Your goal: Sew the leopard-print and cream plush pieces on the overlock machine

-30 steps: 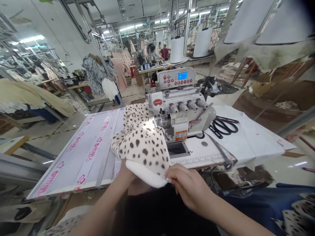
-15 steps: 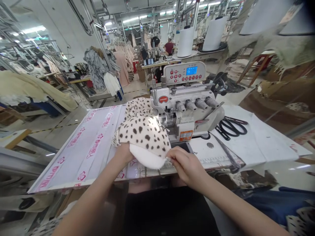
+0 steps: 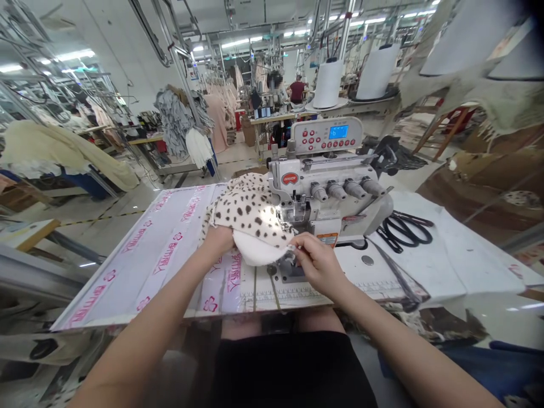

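One spotted cream fleece piece (image 3: 249, 212) lies against the overlock machine (image 3: 327, 192) ahead of the hands, left hand (image 3: 219, 243) gathering it, right hand (image 3: 318, 263) pinching its white edge between fingertips.

The overlock sewing machine (image 3: 327, 192) stood on the table (image 3: 140, 272), with the fabric (image 3: 250, 212) at its left and scissors (image 3: 403, 231) on a sheet (image 3: 471, 260) at its right.
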Demonstrator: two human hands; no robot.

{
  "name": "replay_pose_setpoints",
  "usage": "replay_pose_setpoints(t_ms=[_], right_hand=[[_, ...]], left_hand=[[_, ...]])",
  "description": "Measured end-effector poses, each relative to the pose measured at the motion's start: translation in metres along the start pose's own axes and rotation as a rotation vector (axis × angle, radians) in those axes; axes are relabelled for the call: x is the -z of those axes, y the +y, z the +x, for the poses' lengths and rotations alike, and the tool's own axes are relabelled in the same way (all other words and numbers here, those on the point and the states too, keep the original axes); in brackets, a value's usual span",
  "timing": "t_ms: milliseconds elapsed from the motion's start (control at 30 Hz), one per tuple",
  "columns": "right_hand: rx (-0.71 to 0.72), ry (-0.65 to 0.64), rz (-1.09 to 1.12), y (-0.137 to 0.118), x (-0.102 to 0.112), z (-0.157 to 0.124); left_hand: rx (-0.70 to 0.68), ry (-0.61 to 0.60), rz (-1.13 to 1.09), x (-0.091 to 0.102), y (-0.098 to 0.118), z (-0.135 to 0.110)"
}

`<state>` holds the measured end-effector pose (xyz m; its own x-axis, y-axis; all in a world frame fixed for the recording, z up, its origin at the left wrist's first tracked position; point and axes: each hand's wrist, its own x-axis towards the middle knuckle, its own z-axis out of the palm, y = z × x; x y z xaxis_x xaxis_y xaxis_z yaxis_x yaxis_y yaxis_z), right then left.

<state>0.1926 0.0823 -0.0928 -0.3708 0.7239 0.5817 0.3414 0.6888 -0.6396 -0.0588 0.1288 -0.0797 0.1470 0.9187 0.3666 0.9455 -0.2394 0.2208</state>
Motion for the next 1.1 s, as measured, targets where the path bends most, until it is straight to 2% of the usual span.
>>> replay_pose_setpoints(t_ms=[67,133,267,333,433,500,633,867,1100], right_hand=[[-0.018,0.019,0.012,0.005,-0.002,0.002],[-0.012,0.044,0.024,0.010,-0.005,0.004],[0.035,0.078,0.042,0.015,-0.007,0.005],[0.066,0.094,0.042,0.016,-0.007,0.005],[0.099,0.100,0.038,0.016,-0.006,0.003],[0.101,0.090,0.038,0.016,-0.005,0.002],[0.132,0.080,0.038,0.016,-0.003,0.000],[0.206,0.066,-0.075,0.013,0.002,-0.001],[0.239,0.023,-0.383,0.006,0.006,0.001]], left_hand=[[0.026,-0.059,0.045,0.009,0.003,-0.005],[0.042,-0.119,0.079,0.024,0.013,-0.021],[-0.039,-0.251,0.069,0.058,0.055,-0.064],[-0.126,-0.151,-0.054,0.062,0.079,-0.075],[-0.345,0.123,-0.247,0.047,0.102,-0.071],[-0.428,0.184,-0.289,0.029,0.104,-0.060],[-0.409,0.137,-0.324,0.010,0.092,-0.045],[-0.495,0.054,-0.321,0.016,0.078,-0.040],[-0.486,0.022,-0.301,0.017,0.076,-0.037]])
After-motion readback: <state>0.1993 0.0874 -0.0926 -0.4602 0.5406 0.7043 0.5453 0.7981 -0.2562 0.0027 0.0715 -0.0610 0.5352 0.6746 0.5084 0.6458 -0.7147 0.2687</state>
